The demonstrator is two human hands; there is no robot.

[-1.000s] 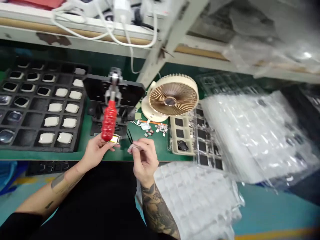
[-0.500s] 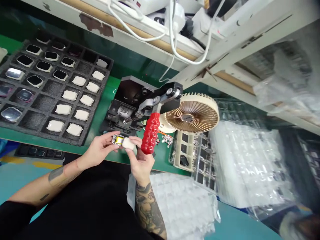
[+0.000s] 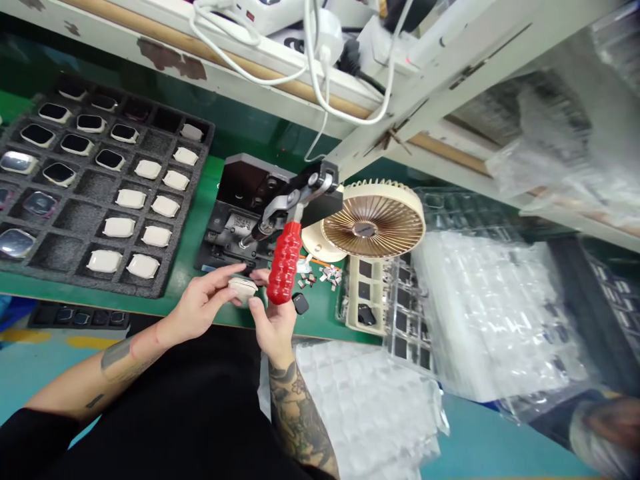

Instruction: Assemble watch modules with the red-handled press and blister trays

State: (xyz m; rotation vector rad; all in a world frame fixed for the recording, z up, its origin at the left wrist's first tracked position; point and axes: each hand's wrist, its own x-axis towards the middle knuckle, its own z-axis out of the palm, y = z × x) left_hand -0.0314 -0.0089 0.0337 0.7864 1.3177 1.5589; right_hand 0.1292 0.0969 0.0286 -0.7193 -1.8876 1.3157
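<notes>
My left hand (image 3: pixel 193 308) pinches a small cream-white watch case (image 3: pixel 243 289) in front of the black press (image 3: pixel 235 230). The case looks closed, with its pale cover over it. My right hand (image 3: pixel 275 323) is beside the case on its right, thumb near its edge; the red handle (image 3: pixel 285 263) of the press hides part of its fingers. Whether the right fingers grip the case is hard to see. To the left lies a dark foam tray (image 3: pixel 165 277) with white watch cases on its right side and dark-screened ones on its left.
A cream fan (image 3: pixel 373 220) stands right of the press. Small parts (image 3: pixel 330 275) and a black square piece (image 3: pixel 301 303) lie on the green mat. Further right are a beige parts tray (image 3: pixel 353 310) and plastic-wrapped trays (image 3: pixel 490 320). Another person's blurred hand (image 3: pixel 615 423) shows at lower right.
The white cover has come onto the open case, whose yellow inside no longer shows. The view has shifted slightly, and the black square piece now shows right of the red handle.
</notes>
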